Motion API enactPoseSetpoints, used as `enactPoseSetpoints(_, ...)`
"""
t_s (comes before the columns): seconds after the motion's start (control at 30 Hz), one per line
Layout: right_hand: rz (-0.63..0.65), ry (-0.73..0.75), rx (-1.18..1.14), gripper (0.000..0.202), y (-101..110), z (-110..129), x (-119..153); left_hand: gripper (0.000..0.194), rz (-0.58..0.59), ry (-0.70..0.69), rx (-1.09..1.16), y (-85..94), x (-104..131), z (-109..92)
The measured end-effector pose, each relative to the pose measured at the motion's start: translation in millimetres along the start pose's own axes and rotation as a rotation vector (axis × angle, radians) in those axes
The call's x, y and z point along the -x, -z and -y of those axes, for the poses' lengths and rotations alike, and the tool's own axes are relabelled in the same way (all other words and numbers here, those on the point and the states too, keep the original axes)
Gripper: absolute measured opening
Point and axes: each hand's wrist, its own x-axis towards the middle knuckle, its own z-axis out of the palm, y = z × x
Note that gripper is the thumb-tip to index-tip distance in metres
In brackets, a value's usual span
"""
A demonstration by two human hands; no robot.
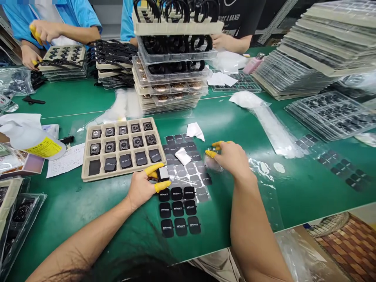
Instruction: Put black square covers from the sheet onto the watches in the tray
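Sitting in the left hand (140, 189) in the head view is a small watch (163, 174), right by the near-right corner of the tan tray (86, 156), long axis looking roughly near-to-far. Those yellow-capped fingers (155, 169) are clamped on its near and far edges. The right hand (233, 158) is well apart to the right, fingers bent over some clear thing (214, 163); can't really tell if they're pinching it.

Assembly workshop: stacked trays (315, 51), green workbench (296, 196).
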Motion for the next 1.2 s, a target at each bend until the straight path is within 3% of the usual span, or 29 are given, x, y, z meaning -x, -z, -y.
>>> enactPoseSetpoints(0.07,-0.09,0.137,0.073,0.033,-11,0,-2,0.062,0.004,0.02,0.043,0.0,0,-1)
enactPoseSetpoints(0.17,0.016,0.48,-0.049,0.032,-32,19,2,0.066,0.011,0.051,0.118,-0.2,0,-1)
enactPoseSetpoints(0.23,0.114,0.565,-0.097,0.018,-42,33,8,0.067,0.009,0.05,0.141,-0.6,0,0)
enactPoseSetpoints(0.33,0.083,0.608,-0.274,0.012,-49,53,22,0.065,0.01,0.027,0.13,-1.0,0,0)
enactPoseSetpoints(0.43,0.149,0.843,-0.482,0.011,-50,72,41,0.063,0.021,-0.016,0.084,-0.5,0,-2)
enactPoseSetpoints(0.5,0.169,0.975,-0.463,0.013,-51,82,52,0.059,0.038,-0.057,0.058,-0.1,0,-3)
enactPoseSetpoints(0.63,0.053,0.976,-0.29,0.016,-47,86,56,0.057,0.02,-0.036,0.065,-0.3,0,-2)
enactPoseSetpoints(0.8,0.111,1.084,-0.257,0.015,-48,85,57,0.06,0.035,-0.041,0.026,-0.6,1,-1)
enactPoseSetpoints(0.93,0.009,0.973,-0.191,0.018,-51,85,58,0.06,0.01,-0.031,0.058,-0.9,1,-1)
enactPoseSetpoints(1.07,0.064,1.058,-0.224,0.018,-52,88,55,0.061,0.009,-0.045,0.061,-1.1,0,0)
enactPoseSetpoints(1.2,-0.082,0.995,-0.11,0.024,-51,93,56,0.057,0.01,-0.029,0.114,-1.5,0,2)
